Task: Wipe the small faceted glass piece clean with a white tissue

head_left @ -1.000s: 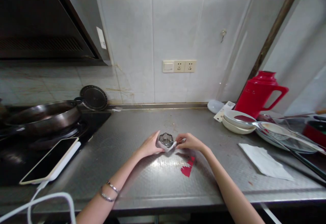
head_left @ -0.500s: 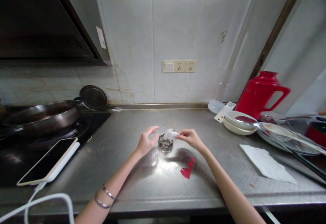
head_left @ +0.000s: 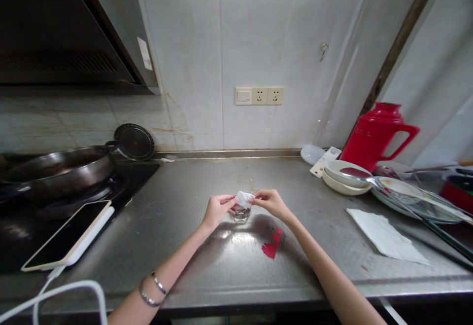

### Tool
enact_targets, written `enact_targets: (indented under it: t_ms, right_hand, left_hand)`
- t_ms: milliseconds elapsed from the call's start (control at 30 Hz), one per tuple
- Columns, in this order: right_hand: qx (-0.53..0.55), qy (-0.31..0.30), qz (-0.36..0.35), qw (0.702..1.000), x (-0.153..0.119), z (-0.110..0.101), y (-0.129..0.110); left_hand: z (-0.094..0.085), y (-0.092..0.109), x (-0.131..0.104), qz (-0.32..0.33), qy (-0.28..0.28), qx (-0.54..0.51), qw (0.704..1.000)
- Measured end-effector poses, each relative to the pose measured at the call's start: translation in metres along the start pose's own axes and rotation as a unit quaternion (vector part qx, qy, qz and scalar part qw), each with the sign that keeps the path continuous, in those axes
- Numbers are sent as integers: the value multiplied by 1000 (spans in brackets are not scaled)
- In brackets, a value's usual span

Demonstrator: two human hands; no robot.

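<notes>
Near the middle of the metal table [head_left: 192,270], a small glass [head_left: 241,214] stands beneath a crumpled white tissue [head_left: 244,198], which the two hands hold just over its mouth. Both are closed on it in a light pinch, the left hand [head_left: 219,210] at one edge and the right hand [head_left: 272,203] at the other; whether the left's lower fingers also touch the glass, I cannot tell. The tissue looks thin, so a tug with the hands pulling apart could tear it. The glass appears to have little or nothing bracing it: a knuckle knocking its rim might tip it or send it sliding on the smooth metal. With the tissue hiding most of the mouth, a misjudged downward push would be hard to notice. A torn-looking red scrap [head_left: 271,244] lies nearer the person, between the forearms, where a passing wrist could sweep it aside. Off to the left, the white cable [head_left: 74,285] loops up from the phone [head_left: 68,236], and a wide swing of that arm might snag it and drag the phone
</notes>
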State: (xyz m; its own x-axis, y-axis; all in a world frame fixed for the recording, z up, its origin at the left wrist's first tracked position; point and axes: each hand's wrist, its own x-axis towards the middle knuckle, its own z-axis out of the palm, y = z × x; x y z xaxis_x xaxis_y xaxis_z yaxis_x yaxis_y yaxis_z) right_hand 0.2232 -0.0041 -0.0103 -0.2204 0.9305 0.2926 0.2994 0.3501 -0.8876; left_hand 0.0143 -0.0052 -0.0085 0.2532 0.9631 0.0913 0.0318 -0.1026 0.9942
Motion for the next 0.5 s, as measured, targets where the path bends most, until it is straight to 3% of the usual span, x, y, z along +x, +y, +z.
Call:
enact_targets:
  t_ms: [133,233,500]
  right_hand:
    - [-3,-30,26,999,-2,1,-4]
    - [7,-10,49,999,-3,2,-7]
    - [3,35,-4,999,-3,17,-6]
  left_hand:
    - [0,1,-1,-5,11,-26,1000]
    - [1,2,-2,3,20,-37,999]
    - [3,2,-4,32,21,-51,998]
